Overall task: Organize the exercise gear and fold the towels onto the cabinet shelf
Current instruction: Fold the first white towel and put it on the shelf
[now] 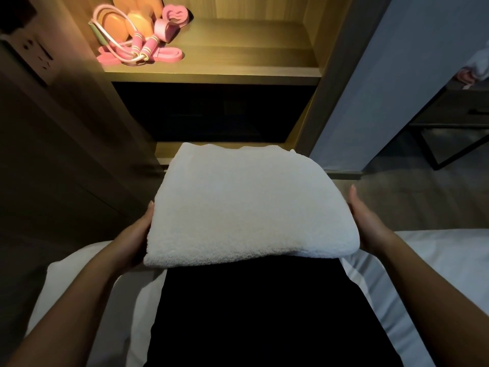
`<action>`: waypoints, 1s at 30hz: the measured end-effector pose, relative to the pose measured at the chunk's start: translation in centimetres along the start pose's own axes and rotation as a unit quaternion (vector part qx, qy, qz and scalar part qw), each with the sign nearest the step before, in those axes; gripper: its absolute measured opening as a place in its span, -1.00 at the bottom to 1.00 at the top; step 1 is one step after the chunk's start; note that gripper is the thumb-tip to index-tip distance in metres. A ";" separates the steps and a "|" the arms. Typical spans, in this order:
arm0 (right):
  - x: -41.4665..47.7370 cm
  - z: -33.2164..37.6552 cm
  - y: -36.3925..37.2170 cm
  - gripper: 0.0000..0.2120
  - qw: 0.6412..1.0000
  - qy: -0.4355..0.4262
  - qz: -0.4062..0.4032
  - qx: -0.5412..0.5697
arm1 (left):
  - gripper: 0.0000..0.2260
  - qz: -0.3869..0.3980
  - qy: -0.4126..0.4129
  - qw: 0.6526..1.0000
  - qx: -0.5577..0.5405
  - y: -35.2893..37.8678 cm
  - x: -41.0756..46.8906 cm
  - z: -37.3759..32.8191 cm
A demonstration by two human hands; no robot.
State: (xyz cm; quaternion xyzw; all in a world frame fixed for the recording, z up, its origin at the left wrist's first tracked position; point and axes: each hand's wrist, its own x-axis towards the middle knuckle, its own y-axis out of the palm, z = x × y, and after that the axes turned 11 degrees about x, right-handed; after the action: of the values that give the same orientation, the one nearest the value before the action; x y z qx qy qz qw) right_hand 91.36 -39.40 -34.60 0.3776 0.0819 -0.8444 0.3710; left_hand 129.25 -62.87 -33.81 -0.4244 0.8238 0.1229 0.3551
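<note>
A folded white towel is held in the air in front of the cabinet, below the lit wooden shelf. My left hand holds its left side and my right hand its right side, thumbs along the edges and fingers hidden underneath. At the shelf's left end lie a pink jump rope, orange dumbbells, a flat pink band and a pink foam piece. The right part of the shelf is bare wood.
A dark compartment sits under the shelf. A wall socket is on the left panel. White bedding lies beside me on both sides. A black-framed table stands at the right on the floor.
</note>
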 end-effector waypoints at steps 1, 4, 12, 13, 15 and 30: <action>0.0 0.2 0.1 -0.28 1.000 -0.003 -0.005 -0.015 | -0.62 0.010 -0.016 1.000 0.000 -0.4 0.2 0.2; -0.3 0.5 0.4 -0.42 0.996 -0.037 -0.038 -0.075 | -0.63 -0.035 0.003 0.999 0.015 0.2 0.6 0.3; -0.7 0.4 0.7 -0.42 0.991 -0.050 -0.060 -0.111 | -0.56 -0.034 -0.011 0.999 -0.002 0.3 0.6 -0.6; -0.8 0.5 0.8 -0.40 0.991 -0.053 -0.059 -0.112 | -0.56 -0.033 -0.003 0.999 0.006 0.3 0.6 -0.6; -0.7 0.6 0.9 -0.38 0.978 -0.086 -0.075 -0.176 | -0.57 -0.072 0.030 0.996 0.053 0.8 0.7 -0.6; -1.9 0.0 -0.6 -0.39 0.979 -0.008 0.036 -0.202 | -0.32 0.060 0.018 0.983 0.174 -1.5 -0.8 1.4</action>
State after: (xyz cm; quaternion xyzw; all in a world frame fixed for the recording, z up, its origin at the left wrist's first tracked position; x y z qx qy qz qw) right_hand 91.78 -37.88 -33.37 0.2910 0.2341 -0.7996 0.4703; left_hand 131.40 -62.59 -34.18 -0.3083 0.8629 -0.0086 0.4005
